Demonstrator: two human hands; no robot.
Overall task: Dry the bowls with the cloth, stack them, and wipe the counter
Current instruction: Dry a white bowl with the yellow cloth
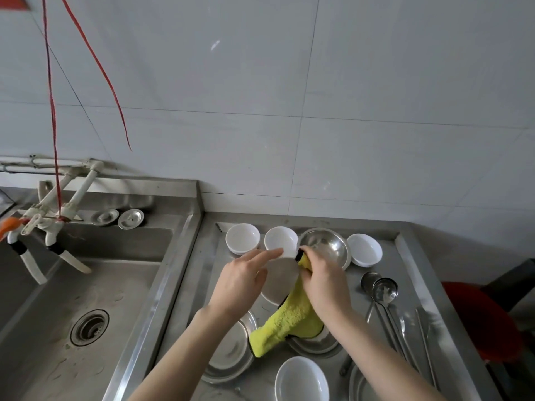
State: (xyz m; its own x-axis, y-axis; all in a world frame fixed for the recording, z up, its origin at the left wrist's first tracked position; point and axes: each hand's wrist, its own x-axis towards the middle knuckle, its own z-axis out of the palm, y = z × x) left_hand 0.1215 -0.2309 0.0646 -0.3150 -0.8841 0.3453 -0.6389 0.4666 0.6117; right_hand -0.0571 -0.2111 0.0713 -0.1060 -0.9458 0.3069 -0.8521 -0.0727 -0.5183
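Note:
Between my hands I hold a white bowl (280,280) tilted above the steel counter (405,244), its outer side facing me. My left hand (241,285) holds it, index finger along the far rim and thumb on the near side. My right hand (322,282) grips the yellow cloth (285,324) against the bowl's right edge, and the cloth's tail hangs down over a steel plate. Three white bowls (242,238) (280,238) (364,249) stand along the back with a steel bowl (325,246) among them. Another white bowl (301,380) sits near the front edge.
Steel plates (231,351) lie under my arms. Ladles (382,290) and metal chopsticks (425,337) lie on the right of the counter. A deep sink (43,328) with a drain (89,327) and taps (43,221) is to the left. A red stool (486,319) stands off the right edge.

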